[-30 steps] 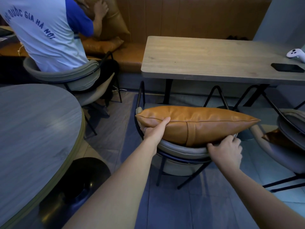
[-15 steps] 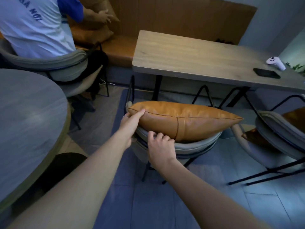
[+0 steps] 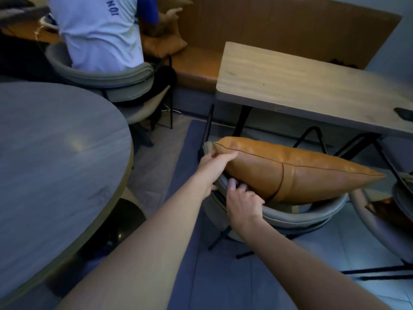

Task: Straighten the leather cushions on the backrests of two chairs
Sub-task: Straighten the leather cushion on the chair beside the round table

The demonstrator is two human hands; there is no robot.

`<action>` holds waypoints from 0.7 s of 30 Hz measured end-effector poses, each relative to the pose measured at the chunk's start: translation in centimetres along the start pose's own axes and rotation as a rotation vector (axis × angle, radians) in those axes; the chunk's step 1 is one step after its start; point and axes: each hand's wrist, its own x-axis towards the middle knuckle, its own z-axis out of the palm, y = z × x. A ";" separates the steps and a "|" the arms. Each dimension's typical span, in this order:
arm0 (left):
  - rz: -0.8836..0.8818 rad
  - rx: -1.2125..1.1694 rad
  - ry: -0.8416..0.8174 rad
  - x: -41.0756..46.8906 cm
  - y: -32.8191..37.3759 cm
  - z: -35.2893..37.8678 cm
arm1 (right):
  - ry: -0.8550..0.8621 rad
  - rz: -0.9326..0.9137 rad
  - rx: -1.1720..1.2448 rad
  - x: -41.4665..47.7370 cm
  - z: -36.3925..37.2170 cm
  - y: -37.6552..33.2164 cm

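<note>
A tan leather cushion (image 3: pixel 297 171) lies lengthwise along the curved grey backrest of the chair (image 3: pixel 297 218) in front of me, its right end sticking out past the backrest. My left hand (image 3: pixel 215 165) grips the cushion's left corner, thumb on top. My right hand (image 3: pixel 242 201) presses its fingers against the cushion's lower left edge, where it meets the backrest. At the right edge stands a second grey chair (image 3: pixel 402 193) with a brown cushion (image 3: pixel 386 209) on its seat, mostly cut off.
A round grey table (image 3: pixel 55 153) fills the left side. A rectangular wooden table (image 3: pixel 301 86) stands behind the chair, a dark phone (image 3: pixel 404 113) on its right end. At the back left, a person in a white shirt (image 3: pixel 98 34) sits handling cushions on an orange bench (image 3: pixel 196 61).
My right hand slid from the cushion's right underside to its lower left edge, near my left hand. The view swung left, so the chair now sits further right.
</note>
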 end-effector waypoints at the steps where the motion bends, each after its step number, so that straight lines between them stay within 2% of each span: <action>1: -0.002 0.011 -0.013 0.0 -0.1 -0.1 | 0.022 -0.007 0.031 0.0 0.2 0.1; 11: 0.010 -0.038 -0.072 -0.4 0.5 0.3 | 0.090 -0.038 0.195 -0.1 0.8 1.0; 21: -0.008 -0.052 -0.079 -0.9 0.6 0.7 | 0.108 -0.108 0.186 -0.5 0.8 1.9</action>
